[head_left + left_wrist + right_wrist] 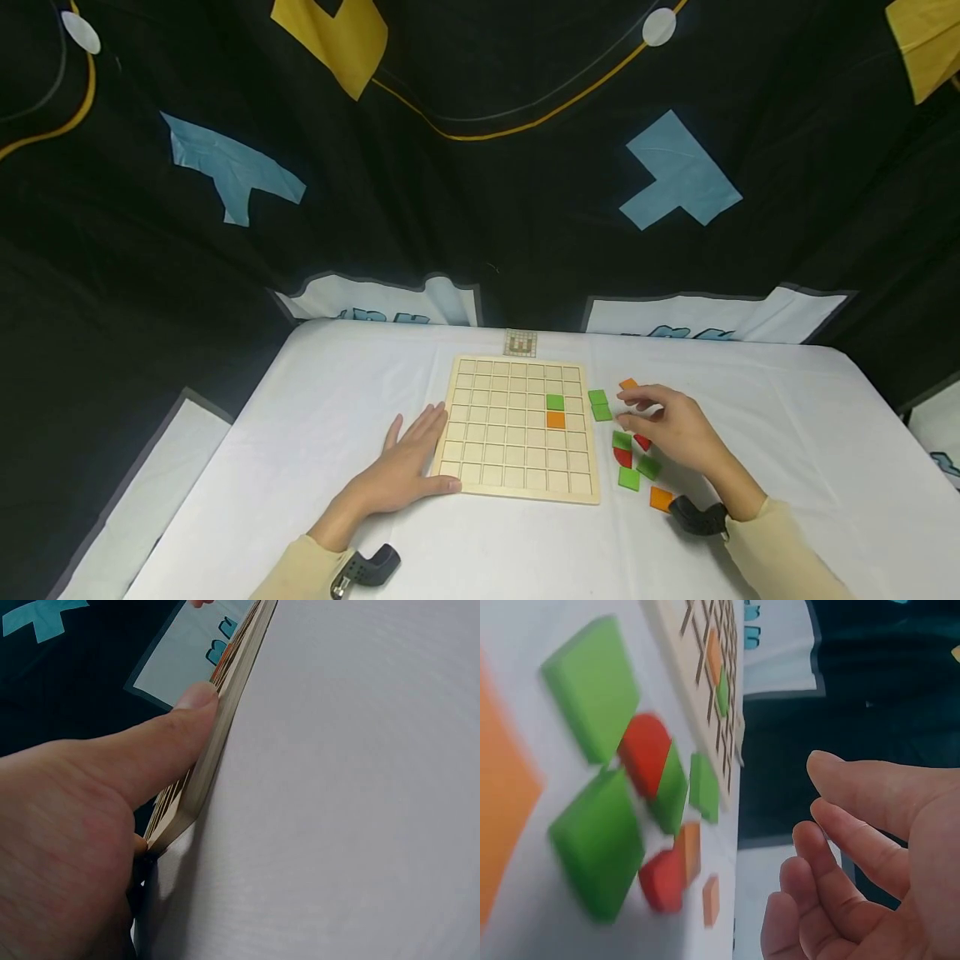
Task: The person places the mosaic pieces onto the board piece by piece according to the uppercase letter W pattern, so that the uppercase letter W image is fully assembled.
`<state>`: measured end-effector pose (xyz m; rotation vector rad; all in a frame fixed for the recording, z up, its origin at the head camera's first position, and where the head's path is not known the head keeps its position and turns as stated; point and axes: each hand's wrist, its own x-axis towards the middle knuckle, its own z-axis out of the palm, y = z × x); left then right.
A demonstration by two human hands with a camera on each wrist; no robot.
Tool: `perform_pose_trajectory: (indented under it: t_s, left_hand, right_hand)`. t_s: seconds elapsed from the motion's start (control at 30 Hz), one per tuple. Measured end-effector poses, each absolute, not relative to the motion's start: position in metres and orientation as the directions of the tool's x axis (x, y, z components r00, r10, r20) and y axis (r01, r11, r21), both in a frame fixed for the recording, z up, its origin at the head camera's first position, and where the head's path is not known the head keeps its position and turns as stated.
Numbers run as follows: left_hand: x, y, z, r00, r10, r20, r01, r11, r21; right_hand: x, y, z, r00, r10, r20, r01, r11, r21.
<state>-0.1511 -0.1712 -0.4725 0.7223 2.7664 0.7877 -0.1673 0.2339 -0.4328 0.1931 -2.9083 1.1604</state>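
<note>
A square wooden grid board (517,493) lies on the table with a green tile (555,402) and an orange tile (556,420) in neighbouring cells. My left hand (401,473) rests along its left side, fingers straight, thumb on the near left corner; the left wrist view shows the thumb (169,739) against the board's edge. To the right of the board, my right hand (678,429) hovers over loose tiles, its fingers loosely bent and nothing between them. Under and around it lie several green tiles (596,844), red rounded pieces (645,750) and orange tiles (661,499).
A white cloth covers the table (510,550). Behind the board's far edge lies a small patterned square (520,343). A black curtain (480,217) with coloured shapes hangs behind the table. Dark devices are strapped at both wrists.
</note>
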Motion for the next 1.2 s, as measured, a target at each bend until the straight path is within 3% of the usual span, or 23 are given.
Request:
perform_pose_trajectory:
  t_s: [0.33,1.2]
  left_hand:
    - [-0.150,-0.172,-0.474,-0.868,0.494,-0.038,0.402,0.746,0.531]
    - [-0.151,-0.171,-0.473,-0.867,0.496,-0.034,0.404,0.742,0.535]
  right_hand:
    - [-0.156,0.268,-0.439,-0.991,-0.095,0.089,-0.130,0.741,-0.659]
    - [-0.148,0.312,-0.458,-0.999,-0.022,-0.041,0.010,0.766,-0.642]
